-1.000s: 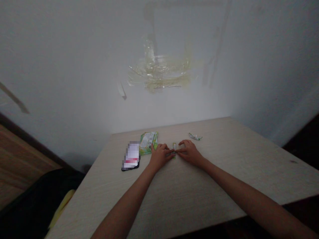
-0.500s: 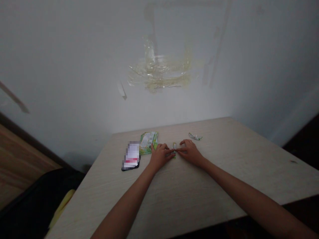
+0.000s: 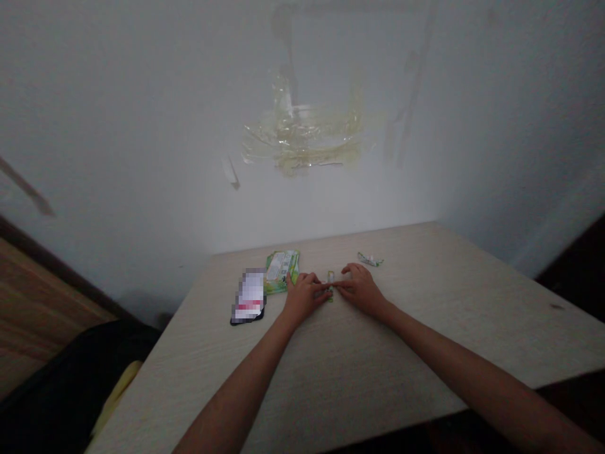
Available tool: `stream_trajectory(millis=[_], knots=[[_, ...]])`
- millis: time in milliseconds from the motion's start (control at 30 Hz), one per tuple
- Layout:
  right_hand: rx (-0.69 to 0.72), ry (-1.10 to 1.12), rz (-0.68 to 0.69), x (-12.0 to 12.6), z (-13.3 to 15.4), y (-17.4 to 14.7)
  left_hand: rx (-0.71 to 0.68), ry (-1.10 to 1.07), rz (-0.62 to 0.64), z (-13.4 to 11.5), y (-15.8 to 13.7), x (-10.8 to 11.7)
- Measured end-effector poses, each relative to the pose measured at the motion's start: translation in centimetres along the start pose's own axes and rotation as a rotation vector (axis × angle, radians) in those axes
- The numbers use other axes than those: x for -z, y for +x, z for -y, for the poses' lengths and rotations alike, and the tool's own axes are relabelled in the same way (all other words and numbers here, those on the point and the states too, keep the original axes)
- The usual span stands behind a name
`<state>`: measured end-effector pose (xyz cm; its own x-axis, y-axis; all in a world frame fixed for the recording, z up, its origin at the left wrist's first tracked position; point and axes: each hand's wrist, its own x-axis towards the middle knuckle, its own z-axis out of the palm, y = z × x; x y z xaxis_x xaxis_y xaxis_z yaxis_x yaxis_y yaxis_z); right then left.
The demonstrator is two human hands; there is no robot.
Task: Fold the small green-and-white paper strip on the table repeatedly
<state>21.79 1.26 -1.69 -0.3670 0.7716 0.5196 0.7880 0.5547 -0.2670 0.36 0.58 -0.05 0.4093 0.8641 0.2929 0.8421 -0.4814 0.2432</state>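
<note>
A small green-and-white wrapper strip (image 3: 331, 275) lies upright on the table between my two hands, its middle covered by fingertips. My left hand (image 3: 305, 295) comes in from the left, with index finger and thumb close together at the strip. From the other side my right hand (image 3: 360, 289) meets it, the index fingertip and thumb pinching near the same spot. The fingertips of both hands almost touch. Just behind my left hand is a flat green packet (image 3: 282, 268) with a white printed panel.
A phone (image 3: 247, 320) with a blurred screen lies left of the packet. Behind my right hand rests a crumpled green-and-white wrapper (image 3: 370, 259). The pale wooden table (image 3: 425, 277) meets a wall (image 3: 165, 157) with old clear tape (image 3: 307, 135). Dark cloth (image 3: 70, 372) hangs at lower left.
Hardly anything differs. My hands stay at the strip, with only a slight shift of the right fingers; the other things lie where they were.
</note>
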Motion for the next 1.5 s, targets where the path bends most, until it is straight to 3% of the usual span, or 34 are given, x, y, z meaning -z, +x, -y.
stream_trajectory(millis=[267,500,833,1267,1500], knots=[[-0.084,-0.099,-0.006,0.1,0.4,0.1,0.003,-0.001,0.008,0.1,0.1,0.0],[-0.024,-0.055,0.015,-0.1,0.3,0.2,-0.001,0.003,-0.006,0.1,0.0,-0.1],[-0.177,-0.186,0.035,0.3,1.0,0.7,0.000,-0.004,0.004,0.0,0.0,0.1],[-0.256,-0.252,0.090,0.2,1.0,1.2,-0.005,-0.034,-0.010,0.2,0.0,-0.2],[-0.164,-0.082,0.016,-0.8,-0.9,1.2,0.007,-0.027,0.002,0.1,0.0,-0.1]])
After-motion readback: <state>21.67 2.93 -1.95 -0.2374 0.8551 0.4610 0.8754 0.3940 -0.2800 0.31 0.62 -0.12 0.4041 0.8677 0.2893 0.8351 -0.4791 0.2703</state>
